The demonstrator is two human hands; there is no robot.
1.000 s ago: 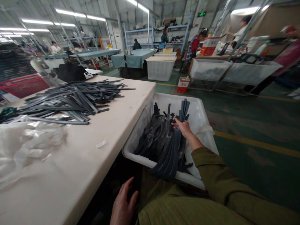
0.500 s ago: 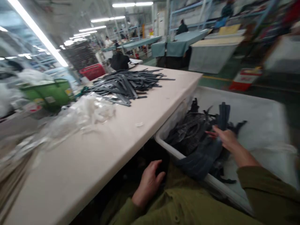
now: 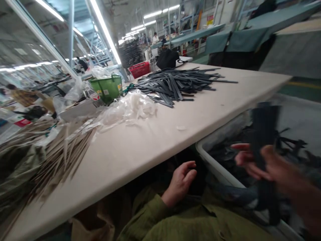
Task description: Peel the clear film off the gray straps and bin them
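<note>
My right hand [image 3: 273, 167] is wrapped round a bundle of dark grey fabric strips [image 3: 264, 130], blurred by motion. The bundle stands upright above the hand, and its lower ends hang down over the rim of a white plastic bin [image 3: 225, 172]. More dark strips [image 3: 298, 147] lie inside the bin, partly hidden behind my hand. Near my lap, just off the table edge, my left hand [image 3: 180, 182] is empty, with its fingers loosely bent and the thumb apart. A pile of dark grey strips [image 3: 175, 83] lies on the pale table [image 3: 145, 140].
Crumpled clear plastic [image 3: 132, 108] lies on the table, beside a green basket [image 3: 107, 88]. Long beige strips [image 3: 65, 157] spread over the left end. At the back are a red basket [image 3: 139, 69] and a black bag [image 3: 168, 59]. Teal-covered tables [image 3: 245, 40] stand beyond.
My right hand has lifted the strips up from the bin and brought them closer. The view has swung left, showing more of the table's left end. My left hand stays near my lap.
</note>
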